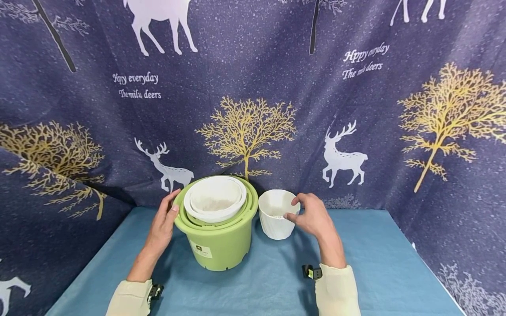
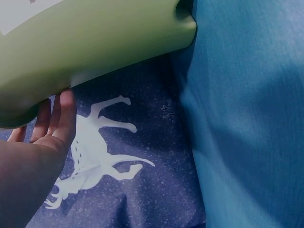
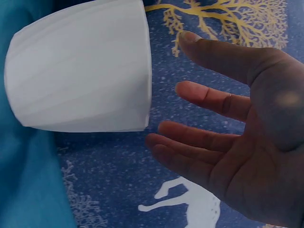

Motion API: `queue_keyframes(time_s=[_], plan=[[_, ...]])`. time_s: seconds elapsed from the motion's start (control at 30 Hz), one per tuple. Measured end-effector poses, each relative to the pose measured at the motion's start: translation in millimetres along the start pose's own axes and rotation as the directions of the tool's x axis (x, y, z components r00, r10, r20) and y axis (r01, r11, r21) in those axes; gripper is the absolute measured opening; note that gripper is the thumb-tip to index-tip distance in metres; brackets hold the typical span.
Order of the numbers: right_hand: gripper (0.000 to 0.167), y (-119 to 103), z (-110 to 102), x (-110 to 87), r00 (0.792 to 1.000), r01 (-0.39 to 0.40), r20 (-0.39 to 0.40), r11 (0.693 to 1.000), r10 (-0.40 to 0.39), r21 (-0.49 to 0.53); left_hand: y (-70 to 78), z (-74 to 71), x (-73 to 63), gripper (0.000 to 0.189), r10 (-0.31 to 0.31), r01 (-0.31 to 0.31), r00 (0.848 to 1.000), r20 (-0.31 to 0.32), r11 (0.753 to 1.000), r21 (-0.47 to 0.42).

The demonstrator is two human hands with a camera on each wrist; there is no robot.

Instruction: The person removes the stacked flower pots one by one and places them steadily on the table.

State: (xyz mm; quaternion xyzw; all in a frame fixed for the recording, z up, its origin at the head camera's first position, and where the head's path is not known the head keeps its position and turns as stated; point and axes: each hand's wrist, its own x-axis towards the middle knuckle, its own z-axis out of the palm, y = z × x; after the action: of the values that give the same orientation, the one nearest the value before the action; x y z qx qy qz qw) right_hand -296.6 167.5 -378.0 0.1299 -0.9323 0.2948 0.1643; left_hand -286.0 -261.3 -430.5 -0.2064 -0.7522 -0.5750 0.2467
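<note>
A green plastic flower pot (image 1: 221, 250) stands upright on the table, with a second green rim visible inside it. Nested in its top are white pots (image 1: 215, 217), two rims showing one within the other. My left hand (image 1: 161, 224) rests against the green pot's left side at the rim; in the left wrist view its fingers (image 2: 66, 114) lie extended along the pot wall. To the right stands a separate white pot (image 1: 276, 226) with a ribbed wall. Beside its rim is my right hand (image 1: 314, 215), fingers spread and apart from the pot in the right wrist view (image 3: 247, 128).
A blue cloth (image 1: 269, 281) covers the table. Close behind the pots hangs a dark blue curtain (image 1: 253, 66) printed with deer and trees, which also runs along both sides. A label (image 1: 200, 249) is stuck on the green pot's front.
</note>
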Motion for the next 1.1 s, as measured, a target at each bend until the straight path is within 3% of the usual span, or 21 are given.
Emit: queue_keyframes(time_s=[0.63,1.1], plan=[[0.032,-31.1,-6.8,-3.3,0.978,0.140,-0.161,0.988,-0.129,0.058,-0.2,-0.1,0.3,0.048,0.003,-0.003,1.000,0.001,1.000,-0.010],[0.032,-51.5,-4.3,-5.8,0.954,0.225,-0.217,0.972,-0.206,0.066,-1.2,-0.9,0.7,0.048,0.002,-0.002,1.000,0.014,1.000,-0.017]])
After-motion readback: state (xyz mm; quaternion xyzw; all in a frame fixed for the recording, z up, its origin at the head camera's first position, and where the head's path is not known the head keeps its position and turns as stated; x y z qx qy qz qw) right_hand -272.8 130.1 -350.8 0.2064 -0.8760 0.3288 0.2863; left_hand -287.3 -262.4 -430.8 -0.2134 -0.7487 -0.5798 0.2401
